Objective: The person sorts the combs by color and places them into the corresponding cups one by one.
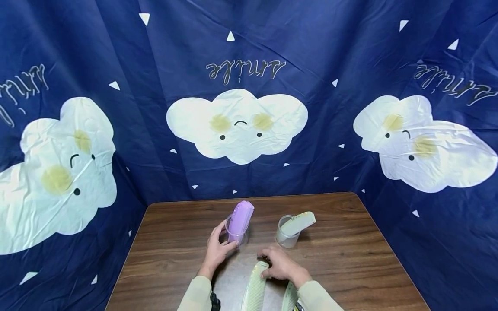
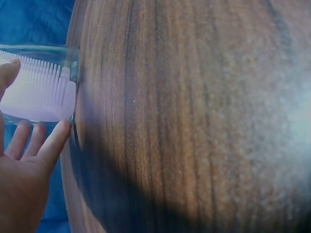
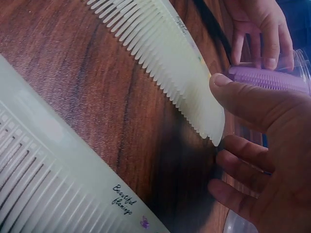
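Observation:
My left hand (image 1: pixel 218 249) holds a clear plastic cup (image 1: pixel 243 238), thumb on one side and fingers along the other. A purple comb (image 1: pixel 240 218) stands tilted inside that cup, and its teeth show through the wall in the left wrist view. On the near part of the table is a pale green comb (image 1: pixel 254 287). My right hand (image 1: pixel 279 263) is at its far end, the thumb at the comb's edge and the other fingers loosely bent just past its tip. A second pale green comb (image 3: pixel 82 179), with small writing, lies beside it, partly under my right wrist in the head view.
Right of the purple comb's cup stands another clear cup (image 1: pixel 287 238) with a pale comb (image 1: pixel 298 222) leaning out to the right. The brown wooden table (image 1: pixel 350 259) is bounded at the back and sides by a dark blue curtain (image 1: pixel 327 172) with cloud prints.

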Available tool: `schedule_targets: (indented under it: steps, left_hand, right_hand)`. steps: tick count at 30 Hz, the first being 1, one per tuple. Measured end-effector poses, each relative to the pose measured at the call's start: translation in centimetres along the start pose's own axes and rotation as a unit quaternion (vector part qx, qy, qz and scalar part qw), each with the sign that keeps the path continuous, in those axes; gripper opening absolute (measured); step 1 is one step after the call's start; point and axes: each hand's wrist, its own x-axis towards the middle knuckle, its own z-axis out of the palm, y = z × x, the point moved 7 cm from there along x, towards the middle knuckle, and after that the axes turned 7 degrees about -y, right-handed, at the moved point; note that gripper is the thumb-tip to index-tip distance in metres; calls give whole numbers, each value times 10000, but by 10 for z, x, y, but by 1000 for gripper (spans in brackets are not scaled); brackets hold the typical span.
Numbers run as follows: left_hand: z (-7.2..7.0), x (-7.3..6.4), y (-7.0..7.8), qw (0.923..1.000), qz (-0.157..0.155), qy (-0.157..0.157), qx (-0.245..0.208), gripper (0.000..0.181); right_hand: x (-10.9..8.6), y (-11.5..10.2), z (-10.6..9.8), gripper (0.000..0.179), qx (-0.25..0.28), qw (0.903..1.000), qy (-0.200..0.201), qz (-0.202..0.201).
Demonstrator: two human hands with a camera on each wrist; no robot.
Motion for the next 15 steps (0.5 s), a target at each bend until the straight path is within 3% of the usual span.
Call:
schedule_targets:
  steps: [15]
  left_hand:
    - [1,0,3,10000,-25,-29,47,87]
  right_hand:
    - [-2,1,8,61,-80,9996,-193,188]
